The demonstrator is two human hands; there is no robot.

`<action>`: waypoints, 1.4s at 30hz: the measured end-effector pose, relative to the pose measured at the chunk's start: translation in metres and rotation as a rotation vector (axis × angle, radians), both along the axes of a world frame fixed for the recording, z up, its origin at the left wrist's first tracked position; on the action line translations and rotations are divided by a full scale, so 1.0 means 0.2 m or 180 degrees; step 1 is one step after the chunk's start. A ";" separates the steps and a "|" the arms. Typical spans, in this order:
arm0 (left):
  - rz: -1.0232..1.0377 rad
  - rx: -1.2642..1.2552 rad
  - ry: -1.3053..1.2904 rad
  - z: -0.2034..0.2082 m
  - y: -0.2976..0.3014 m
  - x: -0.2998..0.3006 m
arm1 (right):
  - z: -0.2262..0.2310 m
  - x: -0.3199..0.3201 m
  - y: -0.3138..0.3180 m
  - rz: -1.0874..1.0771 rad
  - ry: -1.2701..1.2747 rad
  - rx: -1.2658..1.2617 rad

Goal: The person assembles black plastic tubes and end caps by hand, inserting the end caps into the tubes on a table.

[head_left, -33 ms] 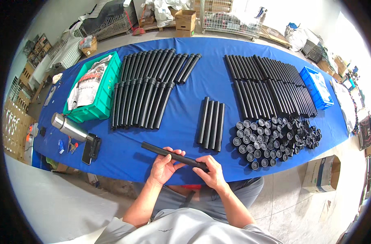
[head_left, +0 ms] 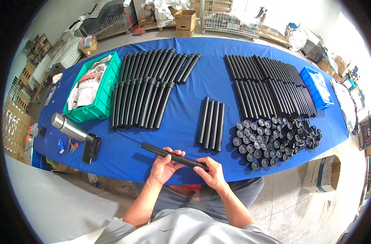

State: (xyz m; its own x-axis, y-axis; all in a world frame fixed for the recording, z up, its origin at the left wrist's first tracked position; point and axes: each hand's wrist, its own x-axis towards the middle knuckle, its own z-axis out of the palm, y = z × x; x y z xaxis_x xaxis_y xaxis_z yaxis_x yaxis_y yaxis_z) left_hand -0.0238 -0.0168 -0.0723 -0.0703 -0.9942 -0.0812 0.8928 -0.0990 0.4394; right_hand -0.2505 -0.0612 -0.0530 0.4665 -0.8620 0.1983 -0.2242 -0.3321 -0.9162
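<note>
While both hands hold it over the near edge of the table [head_left: 181, 110], which is covered in blue cloth, a long, straight black tube [head_left: 188, 161] lies slantwise, its free end pointing beyond the left hand [head_left: 163, 168]. That hand cradles the tube's middle between thumb and curled fingers; the right hand [head_left: 212, 173] pinches the nearer end, its fingers partly hiding that end. Straight ahead of the right hand, four loose black tubes [head_left: 208, 124] lie side by side. To its right spreads a crowd of small round black caps [head_left: 257, 154] with ringed faces, and beyond them are two rows of plain black tubes [head_left: 270, 91], with a blue plastic bin [head_left: 324, 101] at their far right. Ahead of the left hand lie two rows of black tubes with wider collared ends [head_left: 144, 95]; left of these stands a green plastic crate [head_left: 108, 87] holding printed paper. Further left of that hand lies a silver metal flask [head_left: 69, 127].
</note>
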 end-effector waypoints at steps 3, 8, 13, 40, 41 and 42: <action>-0.0016 0.0033 -0.0067 -0.01 0.00 0.00 | 0.03 0.02 0.02 0.0003 -0.0070 0.0348; 0.0093 0.0056 -0.0031 -0.02 0.00 0.00 | 0.01 0.03 -0.02 0.0030 -0.0162 -0.0937; -0.0051 0.0049 -0.0008 -0.01 0.00 0.00 | 0.00 0.01 0.00 -0.0005 -0.0222 0.0859; -0.0014 -0.0016 0.0022 0.00 -0.01 0.00 | -0.01 0.00 0.00 0.0059 -0.0095 0.0446; -0.0028 -0.0039 0.0017 0.00 -0.01 0.00 | -0.01 0.00 0.00 0.0065 -0.0134 0.1073; -0.0025 -0.0038 0.0015 -0.01 -0.01 0.00 | 0.00 0.01 0.01 0.0068 -0.0136 0.1075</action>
State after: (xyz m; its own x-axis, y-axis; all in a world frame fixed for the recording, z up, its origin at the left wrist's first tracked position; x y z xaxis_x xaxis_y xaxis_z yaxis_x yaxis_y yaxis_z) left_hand -0.0243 -0.0179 -0.0733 -0.0784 -0.9945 -0.0691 0.8942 -0.1008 0.4363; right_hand -0.2485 -0.0598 -0.0537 0.4827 -0.8724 -0.0769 -0.1795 -0.0126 -0.9837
